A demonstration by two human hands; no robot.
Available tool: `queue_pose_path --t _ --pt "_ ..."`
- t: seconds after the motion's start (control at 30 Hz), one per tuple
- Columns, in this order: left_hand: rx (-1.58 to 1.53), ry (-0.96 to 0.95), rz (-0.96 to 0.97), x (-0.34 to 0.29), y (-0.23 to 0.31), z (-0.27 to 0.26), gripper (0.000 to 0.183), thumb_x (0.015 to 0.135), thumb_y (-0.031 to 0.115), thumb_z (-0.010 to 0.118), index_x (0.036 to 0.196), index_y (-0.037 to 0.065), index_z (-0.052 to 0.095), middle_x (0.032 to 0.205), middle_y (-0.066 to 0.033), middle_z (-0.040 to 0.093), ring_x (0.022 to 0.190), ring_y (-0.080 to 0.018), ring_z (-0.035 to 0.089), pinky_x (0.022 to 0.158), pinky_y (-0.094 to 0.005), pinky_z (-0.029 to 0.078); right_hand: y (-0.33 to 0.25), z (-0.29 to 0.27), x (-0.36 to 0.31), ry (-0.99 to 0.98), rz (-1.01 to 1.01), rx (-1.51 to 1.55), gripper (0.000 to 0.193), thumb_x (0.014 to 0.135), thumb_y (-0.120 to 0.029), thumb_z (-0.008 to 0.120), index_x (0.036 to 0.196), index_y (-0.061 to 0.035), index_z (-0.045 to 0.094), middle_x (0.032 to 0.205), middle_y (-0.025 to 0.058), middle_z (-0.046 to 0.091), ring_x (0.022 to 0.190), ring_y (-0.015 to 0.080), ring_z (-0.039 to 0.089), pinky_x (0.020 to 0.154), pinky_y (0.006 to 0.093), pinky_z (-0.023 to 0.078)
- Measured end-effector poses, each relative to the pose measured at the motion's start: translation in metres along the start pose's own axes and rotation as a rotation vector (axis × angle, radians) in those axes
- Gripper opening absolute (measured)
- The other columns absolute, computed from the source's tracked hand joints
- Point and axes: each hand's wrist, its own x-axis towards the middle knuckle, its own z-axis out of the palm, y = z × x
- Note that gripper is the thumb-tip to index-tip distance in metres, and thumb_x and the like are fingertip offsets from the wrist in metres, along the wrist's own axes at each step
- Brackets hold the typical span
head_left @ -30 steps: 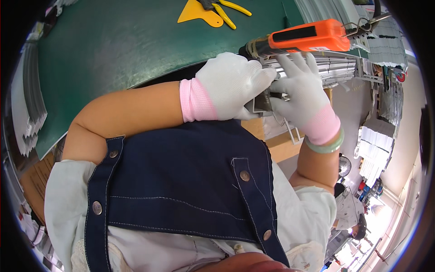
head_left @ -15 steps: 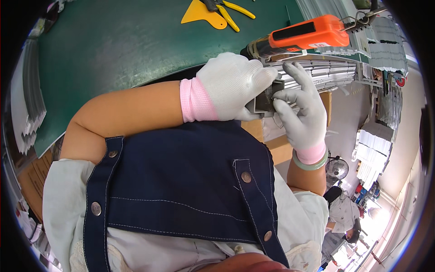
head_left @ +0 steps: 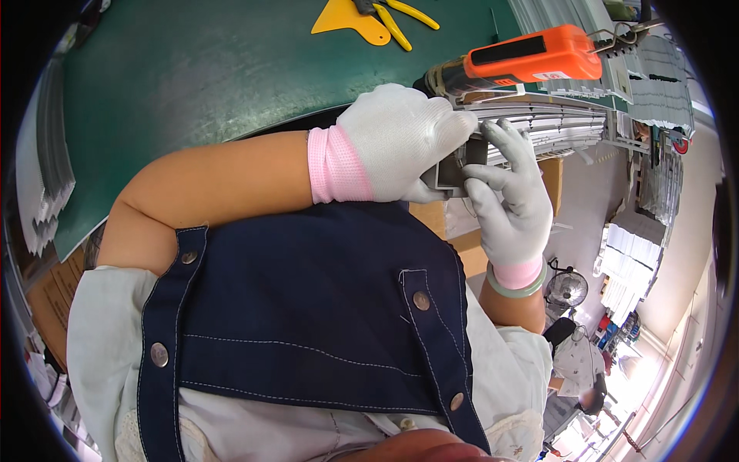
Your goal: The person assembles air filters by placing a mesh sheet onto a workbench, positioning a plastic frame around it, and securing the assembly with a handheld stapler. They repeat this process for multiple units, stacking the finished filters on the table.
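Head view, looking straight down the person's front: both hands are in white knit gloves with pink cuffs and they meet right at the edge of the green table (head_left: 192,85). The left hand (head_left: 400,138) is curled around a small grey boxy part (head_left: 454,171), gripping it from the left. The right hand (head_left: 512,200) comes up from below with fingers (head_left: 517,142) spread over the part's right side, so both hands are clamped on the same piece, touching each other. The part sits just below an orange-handled tool (head_left: 531,58) lying along the table edge. Behind the fingers is a stack of grey flat strips (head_left: 554,127). Farther up the table there's a yellow scraper (head_left: 350,19) and yellow-handled pliers (head_left: 404,15). A pale green bangle (head_left: 517,289) rings the right wrist.
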Motion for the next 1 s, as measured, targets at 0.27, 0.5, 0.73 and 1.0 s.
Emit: queue_pose_path --t 0.27,0.5,0.73,1.0 --pt "-0.002 0.0 0.003 -0.001 -0.001 0.0 0.074 0.065 0.027 0.087 0.126 0.005 0.051 0.084 -0.0143 0.064 0.076 -0.037 0.065 0.066 -0.0461 0.053 -0.003 -0.005 0.002 -0.038 -0.321 -0.466 0.034 0.076 -0.017 0.072 0.108 -0.0092 0.071 0.129 0.0189 0.06 0.122 0.0445 0.052 0.109 0.0661 0.026" --pt "0.016 -0.027 -0.03 -0.001 0.002 -0.001 0.072 0.065 0.027 0.086 0.124 0.004 0.052 0.085 -0.0148 0.065 0.078 -0.0364 0.066 0.067 -0.0457 0.053 0.004 0.004 -0.014 -0.033 -0.251 -0.371 0.046 0.079 -0.022 0.068 0.121 -0.0042 0.065 0.133 0.0213 0.055 0.127 0.0448 0.049 0.111 0.0637 0.025" --pt "-0.001 -0.02 -0.029 0.0 0.002 -0.001 0.071 0.066 0.028 0.086 0.123 0.004 0.052 0.085 -0.0145 0.065 0.078 -0.0359 0.067 0.067 -0.0453 0.054 0.005 0.006 -0.012 -0.001 -0.211 -0.232 0.045 0.075 -0.013 0.072 0.119 -0.0077 0.066 0.136 0.0209 0.055 0.13 0.0439 0.048 0.113 0.0618 0.026" --pt "0.014 0.0 -0.029 -0.001 0.003 -0.001 0.071 0.065 0.027 0.087 0.123 0.004 0.053 0.084 -0.0148 0.065 0.076 -0.0371 0.066 0.067 -0.0456 0.054 0.002 0.009 -0.014 0.088 -0.06 -0.018 0.028 0.081 -0.004 0.066 0.109 -0.0017 0.069 0.131 0.0257 0.057 0.13 0.0439 0.049 0.114 0.0548 0.032"
